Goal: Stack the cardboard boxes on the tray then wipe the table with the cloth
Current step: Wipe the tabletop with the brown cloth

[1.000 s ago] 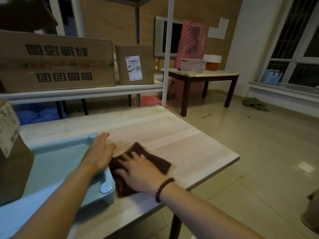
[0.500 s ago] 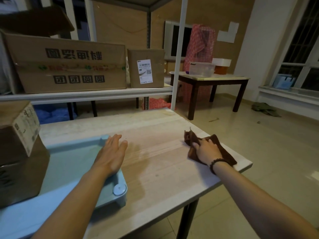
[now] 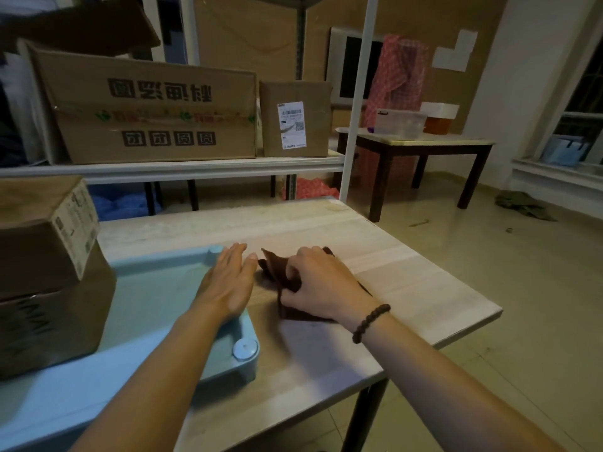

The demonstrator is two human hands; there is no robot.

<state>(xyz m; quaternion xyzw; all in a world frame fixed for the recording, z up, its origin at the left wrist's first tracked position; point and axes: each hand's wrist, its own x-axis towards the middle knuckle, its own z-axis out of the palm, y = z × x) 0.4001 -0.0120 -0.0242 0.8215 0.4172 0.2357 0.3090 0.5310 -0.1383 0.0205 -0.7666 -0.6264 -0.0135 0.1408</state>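
Observation:
A light blue tray (image 3: 156, 288) lies on the left of the pale wooden table (image 3: 408, 288). Two brown cardboard boxes (image 3: 49, 275) stand stacked on the tray's left part, the upper one turned at an angle. My left hand (image 3: 228, 285) rests flat, fingers apart, on the tray's right edge. My right hand (image 3: 319, 285) presses down on a dark brown cloth (image 3: 277, 272) bunched on the table just right of the tray. The two hands are nearly touching.
A white metal shelf (image 3: 195, 169) behind the table carries a large printed carton (image 3: 153, 109) and a smaller labelled box (image 3: 295, 119). Its upright post (image 3: 357, 102) meets the table's far right corner. A dark table (image 3: 417, 148) stands further back on the tiled floor.
My right hand has dragged the cloth from the table's right edge back left to the tray's side. The left hand has stayed on the tray. The camera has moved a little.

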